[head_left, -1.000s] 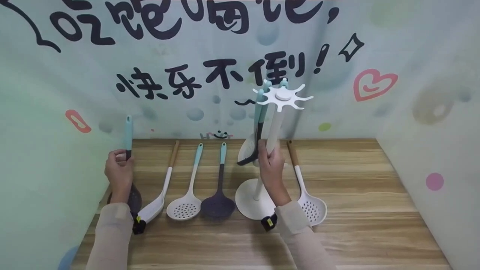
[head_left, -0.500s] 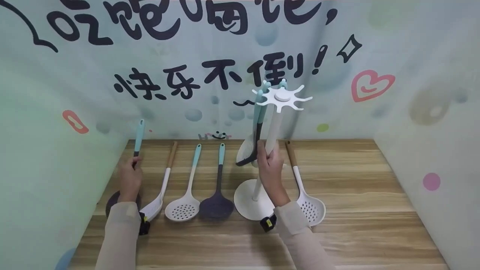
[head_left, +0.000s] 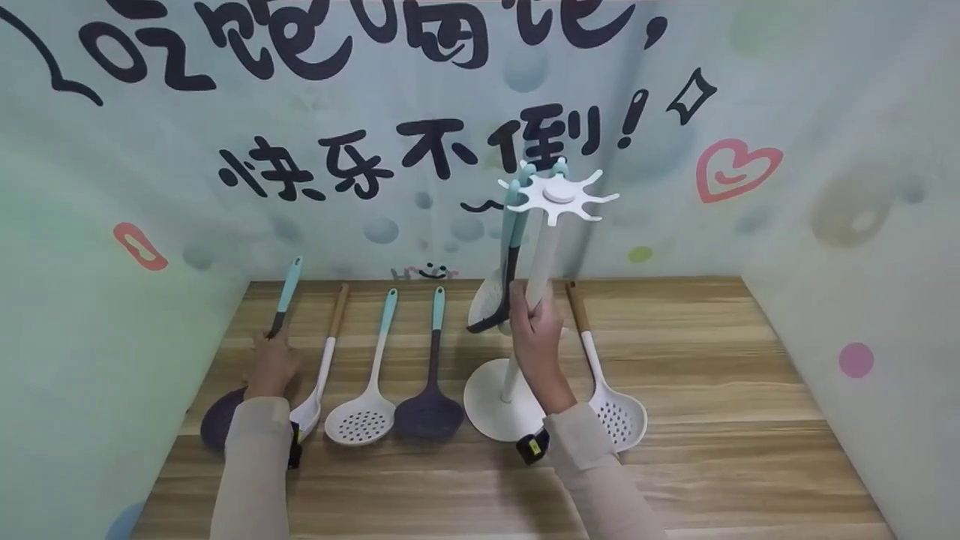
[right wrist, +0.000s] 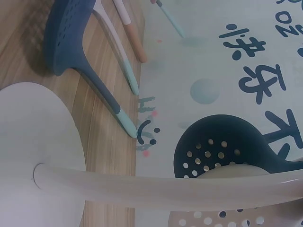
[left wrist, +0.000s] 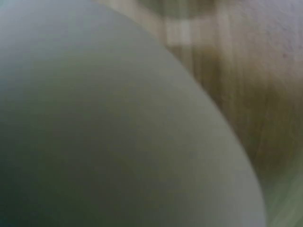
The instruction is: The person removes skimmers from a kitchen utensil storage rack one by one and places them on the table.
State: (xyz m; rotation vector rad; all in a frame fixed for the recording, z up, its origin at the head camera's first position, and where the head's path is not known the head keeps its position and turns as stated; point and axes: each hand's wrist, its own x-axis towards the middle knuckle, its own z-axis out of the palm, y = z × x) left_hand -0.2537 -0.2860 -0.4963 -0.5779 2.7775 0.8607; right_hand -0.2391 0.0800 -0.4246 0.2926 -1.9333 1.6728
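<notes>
In the head view, my left hand grips the shaft of a dark round-headed kitchen utensil at far left. Its teal handle leans up and right, while my sleeve partly hides the head. My right hand holds the pole of a white utensil stand, whose round base sits on the table. Hanging from the stand are a dark skimmer and a white perforated utensil. A blurred pale shape fills most of the left wrist view, hiding the left hand's work.
Between the hands lie a white utensil with a wooden handle, a white skimmer and a dark skimmer. A wooden-handled white skimmer lies right of the stand. Printed cloth walls in the table's back and sides.
My left hand has moved right and lower, and the dark utensil has tilted, its handle swinging right and its head shifting left. The right hand keeps its hold on the stand.
</notes>
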